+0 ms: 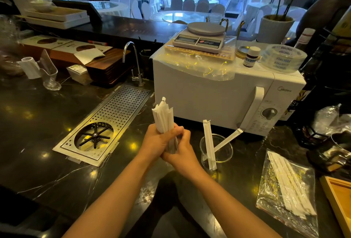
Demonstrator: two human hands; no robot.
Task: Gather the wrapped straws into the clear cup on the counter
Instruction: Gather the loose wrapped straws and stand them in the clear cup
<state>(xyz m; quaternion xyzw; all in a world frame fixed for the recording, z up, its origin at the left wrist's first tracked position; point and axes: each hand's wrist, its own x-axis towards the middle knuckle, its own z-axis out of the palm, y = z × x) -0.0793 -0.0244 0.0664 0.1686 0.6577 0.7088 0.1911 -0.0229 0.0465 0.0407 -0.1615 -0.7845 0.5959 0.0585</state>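
A bundle of white paper-wrapped straws (163, 117) stands upright in the middle of the view, above the dark counter. My left hand (155, 141) is wrapped around its lower half. My right hand (182, 149) closes on the bundle's bottom end from the right. Just to the right stands the clear cup (226, 154), with two wrapped straws (209, 142) leaning in it. Farther right lies a clear plastic bag (273, 186) holding several more wrapped straws (290, 186).
A white microwave (218, 95) with a scale (201, 37) on top stands behind the cup. A perforated steel drain tray with a glass rinser (106, 125) is set into the counter at left. A wooden box (340, 198) sits at the right edge.
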